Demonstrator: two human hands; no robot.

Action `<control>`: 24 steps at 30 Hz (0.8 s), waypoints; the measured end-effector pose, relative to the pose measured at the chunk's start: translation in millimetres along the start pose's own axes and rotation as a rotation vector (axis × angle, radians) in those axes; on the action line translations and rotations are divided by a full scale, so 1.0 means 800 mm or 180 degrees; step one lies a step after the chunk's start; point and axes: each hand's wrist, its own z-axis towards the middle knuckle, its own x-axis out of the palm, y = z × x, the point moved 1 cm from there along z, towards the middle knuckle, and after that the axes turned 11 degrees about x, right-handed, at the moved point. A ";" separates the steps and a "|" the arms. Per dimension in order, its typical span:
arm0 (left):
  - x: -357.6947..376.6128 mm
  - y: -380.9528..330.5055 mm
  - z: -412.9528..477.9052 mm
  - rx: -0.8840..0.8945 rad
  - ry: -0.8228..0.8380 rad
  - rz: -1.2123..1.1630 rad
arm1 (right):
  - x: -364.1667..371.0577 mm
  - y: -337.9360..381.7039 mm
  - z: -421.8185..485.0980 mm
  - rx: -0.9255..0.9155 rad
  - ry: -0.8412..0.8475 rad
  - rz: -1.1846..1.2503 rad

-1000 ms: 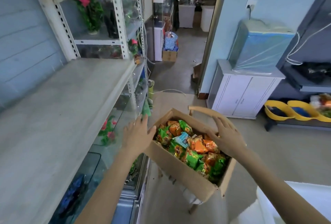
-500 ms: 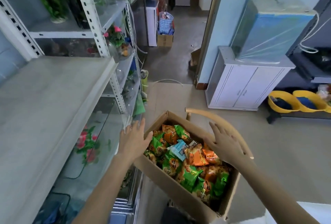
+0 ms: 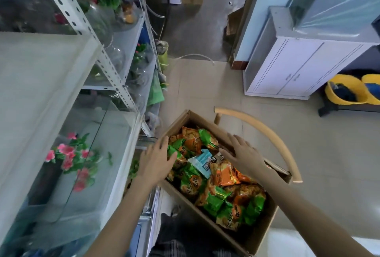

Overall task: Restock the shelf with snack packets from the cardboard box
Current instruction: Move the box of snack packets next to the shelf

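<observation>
An open cardboard box sits low in front of me on a wooden chair, full of green and orange snack packets with one pale blue packet on top. My left hand hovers over the box's left rim with straight, spread fingers, its thumb near a green packet. Over the far right side of the packets my right hand is spread flat, holding nothing. The bare grey shelf board runs along my left at chest height.
The chair's curved wooden back arcs around the right of the box. Below the shelf a glass tank holds pink artificial flowers. A white cabinet stands at the right wall beside yellow tubs. Tiled floor lies between.
The view has tilted downward and the box now sits lower. Both hands have come off the box's sides and moved inward above the packets.
</observation>
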 end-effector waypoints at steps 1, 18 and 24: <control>0.008 0.002 0.005 -0.0026 0.0076 -0.0046 | 0.006 0.002 0.008 0.0006 0.0043 -0.0007; 0.119 0.041 0.085 -0.0274 0.0916 -0.0692 | 0.109 0.030 0.136 0.0207 0.0432 0.0489; 0.144 0.040 0.103 -0.0473 0.0910 -0.1128 | 0.140 0.049 0.174 0.0192 0.0585 0.0366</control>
